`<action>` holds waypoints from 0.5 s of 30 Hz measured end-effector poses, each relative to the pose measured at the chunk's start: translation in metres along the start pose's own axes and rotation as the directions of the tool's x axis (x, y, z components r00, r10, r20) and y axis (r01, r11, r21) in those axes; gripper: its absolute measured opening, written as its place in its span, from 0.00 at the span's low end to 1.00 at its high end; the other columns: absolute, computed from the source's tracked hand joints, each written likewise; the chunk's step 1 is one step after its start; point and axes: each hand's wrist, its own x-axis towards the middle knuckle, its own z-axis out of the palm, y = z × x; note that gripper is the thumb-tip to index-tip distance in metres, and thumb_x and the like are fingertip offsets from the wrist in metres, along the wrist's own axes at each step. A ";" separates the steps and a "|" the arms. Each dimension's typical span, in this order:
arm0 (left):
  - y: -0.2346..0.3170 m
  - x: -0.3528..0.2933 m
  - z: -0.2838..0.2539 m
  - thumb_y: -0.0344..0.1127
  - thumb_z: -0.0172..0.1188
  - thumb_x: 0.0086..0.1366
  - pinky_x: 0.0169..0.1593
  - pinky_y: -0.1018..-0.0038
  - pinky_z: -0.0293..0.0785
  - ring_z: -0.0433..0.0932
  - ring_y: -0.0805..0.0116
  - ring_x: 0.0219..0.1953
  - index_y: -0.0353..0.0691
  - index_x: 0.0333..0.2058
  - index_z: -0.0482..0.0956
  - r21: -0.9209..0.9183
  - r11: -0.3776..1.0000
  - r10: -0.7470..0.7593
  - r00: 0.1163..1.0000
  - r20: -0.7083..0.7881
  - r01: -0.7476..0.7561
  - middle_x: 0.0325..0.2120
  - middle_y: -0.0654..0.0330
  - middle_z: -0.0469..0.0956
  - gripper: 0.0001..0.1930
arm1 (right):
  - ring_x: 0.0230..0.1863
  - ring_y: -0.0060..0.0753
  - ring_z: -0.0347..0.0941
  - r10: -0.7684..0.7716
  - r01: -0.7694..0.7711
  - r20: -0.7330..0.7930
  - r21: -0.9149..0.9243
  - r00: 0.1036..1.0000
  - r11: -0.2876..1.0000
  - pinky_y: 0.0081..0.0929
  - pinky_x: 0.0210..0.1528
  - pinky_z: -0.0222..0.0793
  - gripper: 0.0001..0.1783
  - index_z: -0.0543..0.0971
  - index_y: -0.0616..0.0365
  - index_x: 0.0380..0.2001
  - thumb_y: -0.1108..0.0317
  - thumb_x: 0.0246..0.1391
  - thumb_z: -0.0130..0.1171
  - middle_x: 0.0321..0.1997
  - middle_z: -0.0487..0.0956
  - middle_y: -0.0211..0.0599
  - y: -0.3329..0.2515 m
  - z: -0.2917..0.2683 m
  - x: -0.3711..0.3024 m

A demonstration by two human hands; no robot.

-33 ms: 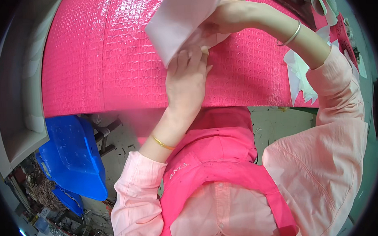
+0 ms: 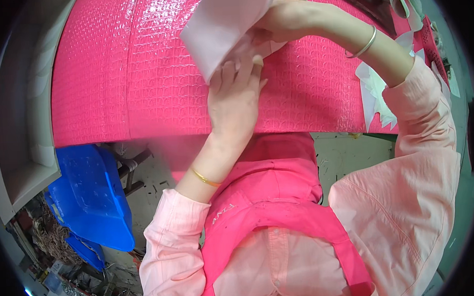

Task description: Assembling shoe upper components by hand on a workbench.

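Note:
A pale pinkish-white, folded sheet (image 2: 226,27) is held up over the pink table cover; I cannot tell whether it is leather, cloth or paper. My left hand (image 2: 234,103) is at the sheet's lower edge, its bent fingers closed on it near the fold. Beside the sheet's right edge, my right hand (image 2: 287,20) bends inward and grips it, with most of its fingertips hidden behind the material. The two hands are close together, the right one farther from my body.
The glossy, embossed pink cover (image 2: 166,93) spreads over the table. White scraps (image 2: 377,97) lie at its right edge, with more pale pieces (image 2: 400,3) at the far right. A grey tray (image 2: 44,103) stands at the left, above a blue plastic bin (image 2: 91,196).
My left fingers have shifted very slightly against the sheet. Otherwise the hands and sheet stay almost where they were.

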 end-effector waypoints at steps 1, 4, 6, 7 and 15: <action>0.003 0.001 0.000 0.37 0.58 0.47 0.51 0.67 0.60 0.68 0.65 0.40 0.36 0.39 0.73 -0.079 0.994 -0.080 0.997 -0.002 0.079 0.35 0.61 0.69 0.19 | 0.31 0.31 0.73 -0.090 0.081 -0.088 -0.101 0.992 0.992 0.26 0.33 0.70 0.13 0.75 0.59 0.35 0.69 0.42 0.58 0.30 0.76 0.39 0.001 0.001 -0.005; 0.012 0.009 0.007 0.38 0.56 0.49 0.47 0.68 0.62 0.66 0.63 0.42 0.34 0.41 0.72 0.119 0.992 0.028 0.999 0.037 -0.032 0.37 0.60 0.68 0.20 | 0.34 0.33 0.72 -0.302 0.222 -0.233 -0.315 0.924 0.923 0.26 0.38 0.69 0.15 0.76 0.58 0.33 0.65 0.38 0.61 0.31 0.76 0.39 0.001 -0.002 -0.009; 0.009 0.005 0.014 0.37 0.58 0.48 0.42 0.70 0.64 0.67 0.65 0.38 0.38 0.41 0.73 0.004 1.000 -0.019 1.000 -0.016 0.019 0.36 0.62 0.68 0.19 | 0.36 0.37 0.72 0.038 -0.038 -0.009 -0.007 0.999 0.999 0.26 0.40 0.67 0.16 0.76 0.56 0.34 0.68 0.37 0.59 0.32 0.76 0.41 0.002 -0.010 -0.006; 0.007 0.005 0.016 0.37 0.59 0.47 0.38 0.71 0.66 0.68 0.67 0.34 0.42 0.41 0.73 -0.112 0.991 -0.075 0.995 -0.063 0.067 0.34 0.65 0.68 0.19 | 0.36 0.37 0.72 0.043 -0.043 -0.015 -0.008 0.999 0.999 0.26 0.40 0.67 0.16 0.76 0.56 0.34 0.68 0.37 0.59 0.32 0.76 0.41 0.004 -0.008 -0.004; -0.012 0.024 -0.005 0.31 0.55 0.43 0.40 0.73 0.66 0.69 0.65 0.34 0.34 0.28 0.76 0.022 0.977 0.211 0.976 0.058 -0.212 0.29 0.60 0.68 0.11 | 0.37 0.38 0.73 0.127 -0.072 0.261 -0.212 0.957 0.975 0.29 0.41 0.67 0.17 0.75 0.58 0.37 0.67 0.39 0.59 0.31 0.77 0.42 0.004 -0.030 -0.002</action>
